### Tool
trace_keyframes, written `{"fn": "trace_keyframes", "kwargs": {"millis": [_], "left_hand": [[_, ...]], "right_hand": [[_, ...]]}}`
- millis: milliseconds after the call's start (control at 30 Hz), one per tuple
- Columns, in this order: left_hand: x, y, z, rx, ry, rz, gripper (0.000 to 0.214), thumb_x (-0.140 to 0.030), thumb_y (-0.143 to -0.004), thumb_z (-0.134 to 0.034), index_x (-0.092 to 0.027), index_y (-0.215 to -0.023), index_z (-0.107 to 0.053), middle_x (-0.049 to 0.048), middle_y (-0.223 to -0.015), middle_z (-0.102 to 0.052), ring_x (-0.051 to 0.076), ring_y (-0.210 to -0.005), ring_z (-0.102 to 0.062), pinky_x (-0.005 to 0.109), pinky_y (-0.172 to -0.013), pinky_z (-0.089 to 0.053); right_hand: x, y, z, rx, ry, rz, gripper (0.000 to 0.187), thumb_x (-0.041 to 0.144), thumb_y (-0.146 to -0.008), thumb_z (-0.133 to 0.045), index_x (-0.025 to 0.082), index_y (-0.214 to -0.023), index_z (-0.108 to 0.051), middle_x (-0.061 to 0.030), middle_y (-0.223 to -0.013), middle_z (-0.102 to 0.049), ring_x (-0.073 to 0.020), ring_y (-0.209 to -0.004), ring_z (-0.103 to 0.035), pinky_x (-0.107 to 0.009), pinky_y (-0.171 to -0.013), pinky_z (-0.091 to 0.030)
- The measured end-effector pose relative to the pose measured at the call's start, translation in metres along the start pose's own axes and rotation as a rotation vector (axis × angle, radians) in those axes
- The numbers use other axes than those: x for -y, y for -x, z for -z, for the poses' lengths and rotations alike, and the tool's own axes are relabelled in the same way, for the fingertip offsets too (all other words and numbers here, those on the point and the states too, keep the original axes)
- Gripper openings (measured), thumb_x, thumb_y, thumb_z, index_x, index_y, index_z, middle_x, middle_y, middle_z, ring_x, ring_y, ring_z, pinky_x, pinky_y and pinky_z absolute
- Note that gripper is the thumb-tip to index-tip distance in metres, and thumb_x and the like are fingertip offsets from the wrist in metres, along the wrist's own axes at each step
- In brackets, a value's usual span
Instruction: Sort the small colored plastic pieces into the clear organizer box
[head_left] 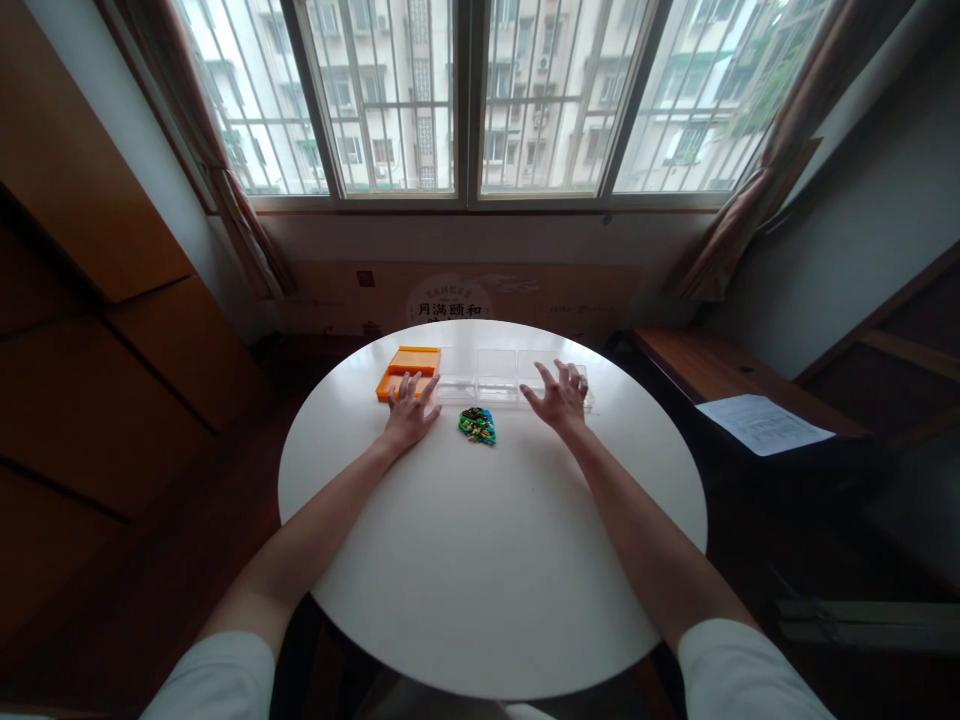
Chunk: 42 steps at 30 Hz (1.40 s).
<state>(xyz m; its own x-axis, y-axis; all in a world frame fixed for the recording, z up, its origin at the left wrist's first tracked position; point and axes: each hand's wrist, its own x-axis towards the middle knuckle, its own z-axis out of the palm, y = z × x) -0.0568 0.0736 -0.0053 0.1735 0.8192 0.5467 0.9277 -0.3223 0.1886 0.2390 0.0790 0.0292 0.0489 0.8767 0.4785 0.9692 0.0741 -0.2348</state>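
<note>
My left hand [410, 412] is at the front edge of an orange open box [409, 357], with its fingers spread and partly over it. On the right, my right hand [560, 395] spreads its fingers over the rightmost of several clear plastic boxes [496, 365] standing in a row with the orange one. Whether either hand presses on the boxes I cannot tell. Between the hands, nearer to me, lies a small pile of green, blue, yellow and dark pieces [478, 426], too small to make out singly. Nothing shows in either hand.
All of this sits on a round white table [487, 560]. To the right is a wooden bench or low desk [690, 370] with a sheet of paper [765, 423] on it. A large printed cardboard box [555, 290] stands behind the table, under the barred window [469, 100].
</note>
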Motion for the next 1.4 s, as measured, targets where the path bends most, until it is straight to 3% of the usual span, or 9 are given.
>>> {"fn": "trace_keyframes", "kwargs": {"millis": [100, 200, 367, 567, 900, 1200, 1400], "left_hand": [[-0.004, 0.001, 0.001, 0.155, -0.067, 0.072, 0.059, -0.052, -0.083, -0.045, -0.036, -0.138, -0.031, 0.0083, -0.146, -0.026, 0.035, -0.135, -0.016, 0.059, -0.104, -0.012], [-0.006, 0.000, 0.002, 0.251, -0.069, 0.089, 0.059, -0.057, -0.084, -0.038, -0.038, -0.139, -0.027, 0.0090, -0.146, -0.027, 0.034, -0.134, -0.019, 0.060, -0.103, -0.010], [-0.005, -0.001, 0.002, 0.313, -0.042, 0.024, 0.053, -0.055, -0.087, -0.035, -0.038, -0.137, -0.032, 0.0082, -0.142, -0.035, 0.031, -0.132, -0.025, 0.061, -0.103, -0.008], [-0.004, -0.001, -0.002, 0.282, -0.002, -0.016, 0.049, -0.053, -0.086, -0.038, -0.036, -0.132, -0.039, 0.0048, -0.140, -0.039, 0.031, -0.130, -0.030, 0.062, -0.103, -0.009], [0.000, -0.016, -0.013, 0.348, 0.026, -0.026, 0.053, -0.055, -0.083, -0.041, -0.034, -0.132, -0.038, 0.0069, -0.142, -0.036, 0.032, -0.129, -0.031, 0.065, -0.101, -0.009], [-0.006, -0.021, -0.024, 0.318, 0.036, 0.005, 0.058, -0.053, -0.084, -0.040, -0.030, -0.137, -0.030, 0.0074, -0.142, -0.035, 0.030, -0.131, -0.028, 0.062, -0.104, -0.006], [-0.004, -0.017, -0.022, 0.211, 0.009, 0.039, 0.060, -0.053, -0.085, -0.038, -0.029, -0.139, -0.028, 0.0072, -0.144, -0.033, 0.030, -0.134, -0.021, 0.057, -0.107, -0.007]], "right_hand": [[-0.028, -0.003, -0.002, 0.209, 0.130, -0.106, 0.072, 0.069, -0.077, -0.040, 0.030, -0.137, -0.035, -0.0105, -0.146, -0.021, -0.0379, -0.133, -0.015, -0.058, -0.101, -0.015], [-0.036, -0.001, -0.009, 0.312, 0.175, -0.122, 0.074, 0.072, -0.076, -0.034, 0.032, -0.138, -0.031, -0.0103, -0.147, -0.020, -0.0374, -0.132, -0.017, -0.059, -0.102, -0.012], [-0.032, 0.000, -0.015, 0.331, 0.213, -0.085, 0.072, 0.072, -0.078, -0.028, 0.033, -0.139, -0.030, -0.0094, -0.146, -0.023, -0.0368, -0.132, -0.017, -0.060, -0.102, -0.008], [-0.033, -0.003, -0.017, 0.405, 0.219, -0.073, 0.070, 0.071, -0.079, -0.023, 0.035, -0.139, -0.028, -0.0068, -0.148, -0.021, -0.0362, -0.135, -0.011, -0.060, -0.103, -0.005], [-0.038, -0.013, -0.030, 0.452, 0.186, -0.070, 0.072, 0.073, -0.078, -0.017, 0.036, -0.138, -0.029, -0.0051, -0.150, -0.015, -0.0376, -0.136, -0.004, -0.060, -0.103, -0.001], [-0.044, -0.021, -0.042, 0.365, 0.160, -0.028, 0.068, 0.069, -0.081, -0.020, 0.036, -0.140, -0.024, -0.0069, -0.148, -0.021, -0.0333, -0.136, -0.011, -0.058, -0.104, -0.005], [-0.042, -0.013, -0.036, 0.112, 0.094, 0.028, 0.064, 0.064, -0.083, -0.030, 0.029, -0.136, -0.034, -0.0105, -0.141, -0.029, -0.0340, -0.133, -0.016, -0.056, -0.104, -0.011]]}}
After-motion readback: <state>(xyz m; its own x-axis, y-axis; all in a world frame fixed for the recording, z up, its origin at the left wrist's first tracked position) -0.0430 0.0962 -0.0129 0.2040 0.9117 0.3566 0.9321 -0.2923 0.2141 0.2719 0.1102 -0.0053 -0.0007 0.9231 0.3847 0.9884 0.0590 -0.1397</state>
